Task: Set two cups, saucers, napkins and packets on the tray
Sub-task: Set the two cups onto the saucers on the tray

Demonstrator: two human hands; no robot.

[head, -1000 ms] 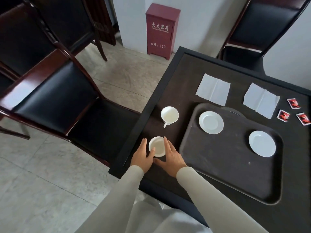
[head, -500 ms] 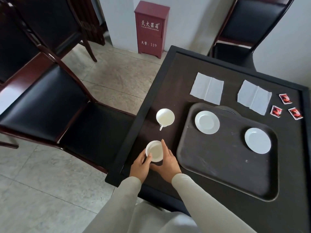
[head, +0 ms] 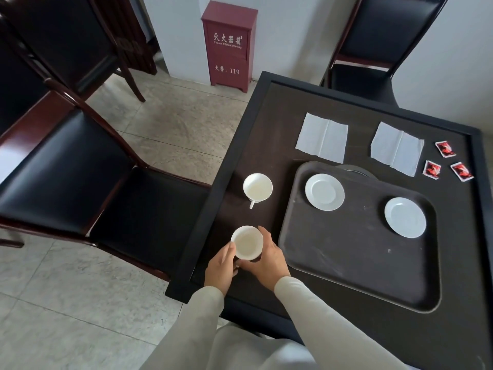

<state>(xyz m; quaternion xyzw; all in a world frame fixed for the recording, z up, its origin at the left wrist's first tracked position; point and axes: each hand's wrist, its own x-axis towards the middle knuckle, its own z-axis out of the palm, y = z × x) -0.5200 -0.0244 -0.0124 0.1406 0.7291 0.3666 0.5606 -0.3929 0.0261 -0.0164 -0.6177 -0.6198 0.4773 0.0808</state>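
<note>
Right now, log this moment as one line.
left hand, right hand: hold near cup | far cup: on table | saucers: on tray | napkins, packets: off tray

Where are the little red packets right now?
In the head view, the three red packets lie on the table at its far right, just right of the right-hand napkin and beyond the tray, not on it.

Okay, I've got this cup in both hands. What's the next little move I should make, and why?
Probably carry the near cup, held between the left hand and right hand, rightward onto the tray and set it on the nearer saucer. That saucer is bare and lies closer than the other saucer.
</note>
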